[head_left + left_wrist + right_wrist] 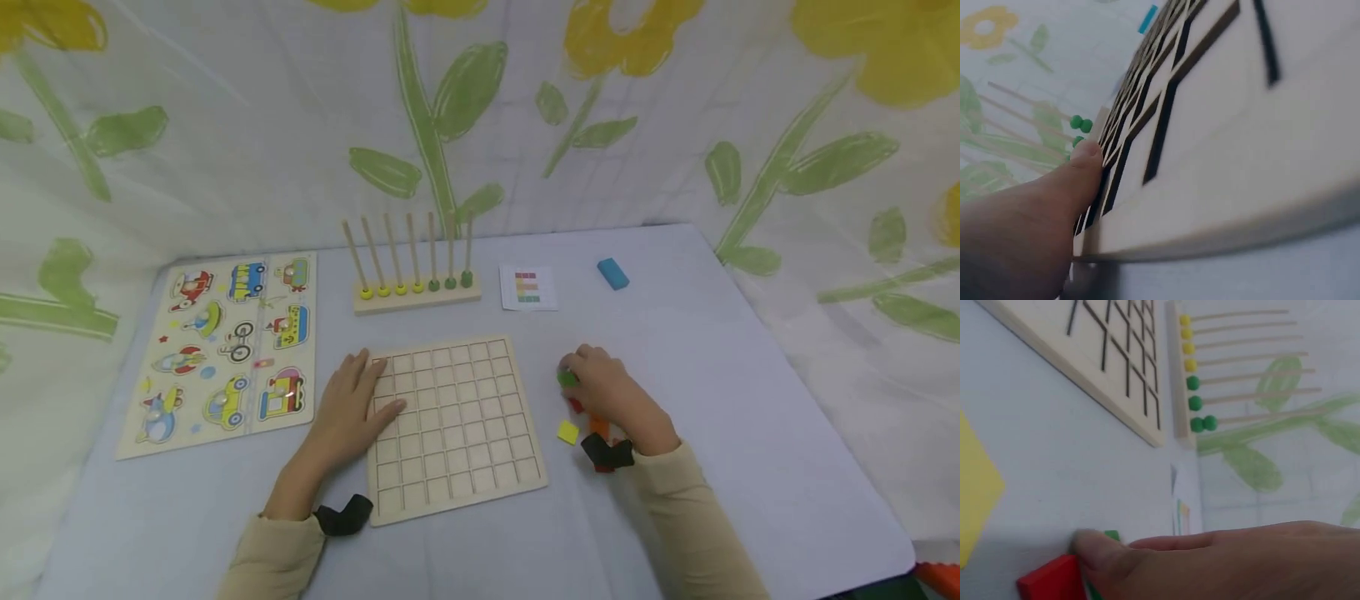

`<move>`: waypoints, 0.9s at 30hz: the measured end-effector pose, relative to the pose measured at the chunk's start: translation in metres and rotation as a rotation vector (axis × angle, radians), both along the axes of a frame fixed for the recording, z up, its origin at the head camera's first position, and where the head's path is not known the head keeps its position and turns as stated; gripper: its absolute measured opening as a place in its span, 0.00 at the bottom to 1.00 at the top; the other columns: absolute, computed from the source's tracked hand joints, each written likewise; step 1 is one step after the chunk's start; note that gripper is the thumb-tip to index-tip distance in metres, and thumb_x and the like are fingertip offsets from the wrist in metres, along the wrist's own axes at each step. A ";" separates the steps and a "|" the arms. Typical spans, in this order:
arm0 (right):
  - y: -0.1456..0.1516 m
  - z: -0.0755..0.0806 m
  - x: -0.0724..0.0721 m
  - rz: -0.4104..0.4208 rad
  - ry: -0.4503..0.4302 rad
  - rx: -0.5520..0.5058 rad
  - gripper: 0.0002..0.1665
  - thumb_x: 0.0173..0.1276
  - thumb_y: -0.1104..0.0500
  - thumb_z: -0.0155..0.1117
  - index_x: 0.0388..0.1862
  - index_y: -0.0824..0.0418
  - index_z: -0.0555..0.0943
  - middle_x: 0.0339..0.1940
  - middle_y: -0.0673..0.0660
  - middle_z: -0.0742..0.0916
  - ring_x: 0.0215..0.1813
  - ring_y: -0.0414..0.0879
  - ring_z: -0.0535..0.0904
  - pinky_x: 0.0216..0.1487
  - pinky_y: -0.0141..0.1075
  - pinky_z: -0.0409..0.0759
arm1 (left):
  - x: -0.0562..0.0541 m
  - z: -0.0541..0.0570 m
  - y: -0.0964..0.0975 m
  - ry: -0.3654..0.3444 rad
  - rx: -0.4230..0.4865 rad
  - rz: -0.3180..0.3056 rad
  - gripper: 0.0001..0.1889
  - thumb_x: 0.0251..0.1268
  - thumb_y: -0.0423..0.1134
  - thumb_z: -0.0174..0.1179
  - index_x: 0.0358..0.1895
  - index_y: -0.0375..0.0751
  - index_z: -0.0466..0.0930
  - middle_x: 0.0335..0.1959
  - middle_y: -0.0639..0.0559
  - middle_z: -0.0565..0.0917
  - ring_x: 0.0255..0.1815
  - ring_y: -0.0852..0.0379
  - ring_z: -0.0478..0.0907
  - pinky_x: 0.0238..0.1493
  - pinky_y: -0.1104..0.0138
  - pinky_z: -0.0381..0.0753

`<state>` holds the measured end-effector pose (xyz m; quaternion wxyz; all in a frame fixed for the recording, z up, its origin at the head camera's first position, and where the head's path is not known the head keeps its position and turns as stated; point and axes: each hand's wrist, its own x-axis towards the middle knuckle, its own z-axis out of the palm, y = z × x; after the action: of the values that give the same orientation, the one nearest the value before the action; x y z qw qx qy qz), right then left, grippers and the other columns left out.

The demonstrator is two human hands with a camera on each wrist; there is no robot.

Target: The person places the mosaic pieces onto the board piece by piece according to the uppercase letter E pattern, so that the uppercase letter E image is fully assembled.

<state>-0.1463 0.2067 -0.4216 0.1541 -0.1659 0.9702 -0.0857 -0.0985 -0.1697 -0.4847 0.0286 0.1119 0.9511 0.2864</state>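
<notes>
A wooden grid board (457, 425) with square cells lies flat on the table. My left hand (351, 408) rests on its left side, thumb and fingers spread over the edge; the left wrist view shows the thumb (1082, 175) against the board. To the right of the board, my right hand (606, 385) pinches a green tile (567, 378) close to the table. The green tile (1112, 535) is partly hidden by the fingers. Under and beside that hand lie a red tile (1054, 580), an orange tile (599, 426) and a yellow tile (567, 432).
Behind the board stands a wooden peg rack (417, 296) with yellow and green beads. A small pattern card (528, 287) and a blue block (613, 273) lie at the back. A vehicle puzzle board (225, 358) is at the left. A flowered cloth (525, 167) hangs behind the table.
</notes>
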 end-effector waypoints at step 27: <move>-0.074 -0.009 -0.021 0.262 0.142 -0.337 0.12 0.65 0.66 0.60 0.47 0.67 0.76 0.46 0.57 0.79 0.49 0.47 0.74 0.52 0.39 0.77 | 0.009 -0.010 0.000 0.095 -0.021 0.055 0.39 0.61 0.62 0.58 0.72 0.49 0.62 0.76 0.41 0.53 0.77 0.41 0.43 0.71 0.39 0.46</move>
<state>-0.1677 0.1322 -0.4301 0.0656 -0.3198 0.9207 -0.2141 -0.0898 -0.1699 -0.4950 -0.0231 0.0986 0.9571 0.2714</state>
